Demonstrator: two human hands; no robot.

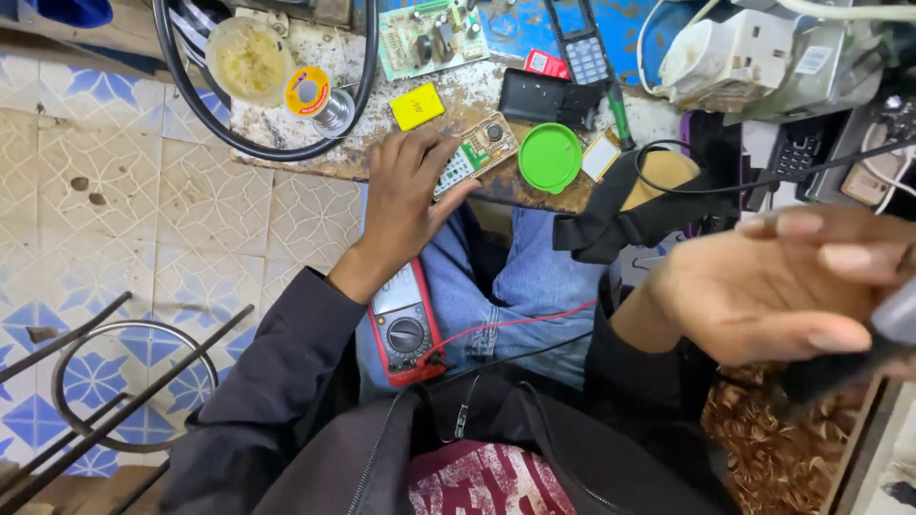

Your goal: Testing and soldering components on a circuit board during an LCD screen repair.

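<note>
My worn, stained work surface fills the top of the view, its near edge running just above my knees. Left of it lies patterned tile floor, the widest open room here. One thick black cable loops around the surface's left end. One red multimeter rests on my left thigh, a thin red lead trailing from it across my jeans.

My right hand is raised close to the camera, palm showing, fingers curled around something dark and blurred at the frame's edge; I cannot tell what it is or whether the hold is firm.

My left hand lies at the surface's near edge, its fingers clamped on one small circuit board, thumb at its lower end. The board hangs partly over the edge.

Just right of it sit one round green lid and one black phone. Behind are one yellow tag, one solder spool, one round tub of paste, and one green circuit board.
</note>
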